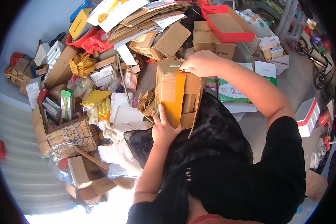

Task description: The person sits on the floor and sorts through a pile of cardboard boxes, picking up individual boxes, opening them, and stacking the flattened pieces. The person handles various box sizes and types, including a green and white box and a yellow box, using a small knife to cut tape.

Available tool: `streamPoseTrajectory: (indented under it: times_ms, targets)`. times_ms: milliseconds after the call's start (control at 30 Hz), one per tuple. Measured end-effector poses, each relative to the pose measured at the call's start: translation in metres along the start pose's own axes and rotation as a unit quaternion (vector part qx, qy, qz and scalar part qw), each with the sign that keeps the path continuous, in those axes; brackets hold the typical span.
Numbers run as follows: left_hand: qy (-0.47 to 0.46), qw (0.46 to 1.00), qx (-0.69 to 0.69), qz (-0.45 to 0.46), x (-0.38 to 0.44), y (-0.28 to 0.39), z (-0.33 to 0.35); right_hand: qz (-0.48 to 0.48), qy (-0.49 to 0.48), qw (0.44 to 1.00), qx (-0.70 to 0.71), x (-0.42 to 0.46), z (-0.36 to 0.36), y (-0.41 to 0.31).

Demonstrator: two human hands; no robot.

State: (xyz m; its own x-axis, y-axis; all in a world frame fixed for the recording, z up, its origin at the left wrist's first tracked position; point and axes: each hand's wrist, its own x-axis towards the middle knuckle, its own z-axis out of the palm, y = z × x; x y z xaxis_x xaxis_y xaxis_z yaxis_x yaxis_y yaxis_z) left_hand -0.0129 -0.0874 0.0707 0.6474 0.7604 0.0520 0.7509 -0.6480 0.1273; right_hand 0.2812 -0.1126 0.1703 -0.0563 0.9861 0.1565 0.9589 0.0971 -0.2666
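Before me, at my lap, a brown cardboard box (165, 86) stands with a wide strip of yellow packing tape (177, 98) down one face. My left hand (166, 127) grips its near lower edge, fingers spread along the cardboard. At the far top corner, my right hand (197, 65) has its fingers pinched at the end of the tape, near a small white label (174, 65). Whether tape or cardboard sits between those fingertips is hidden. An open flap (195, 109) hangs on the box's right side.
Flattened cardboard (145, 21) is piled at the back beside a red tray (226, 23). Boxes and packaging crowd the left, with yellow egg-crate foam (96, 100) and a straw broom (123, 182). Green-and-white cardboard (232, 89) lies on the right; a small bike (317, 63) stands farther off.
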Motion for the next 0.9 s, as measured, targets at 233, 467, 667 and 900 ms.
streamPoseTrajectory:
  times_ms: [233,467,667,900]
  targets:
    - [0.0,1.0,-0.011,0.003,0.002,0.002,-0.002,-0.052,0.028,0.996,-0.071,0.003,0.001,-0.002]
    - [0.027,0.999,-0.031,0.01,0.002,-0.002,0.005,-0.063,-0.024,0.981,-0.183,0.013,-0.003,-0.01]
    - [0.024,0.999,-0.008,0.024,0.008,-0.003,0.002,-0.011,-0.099,0.978,-0.185,0.003,-0.009,-0.014]
    - [-0.009,1.0,-0.004,0.018,0.008,-0.002,-0.001,0.017,-0.109,0.981,-0.156,-0.007,-0.002,-0.001]
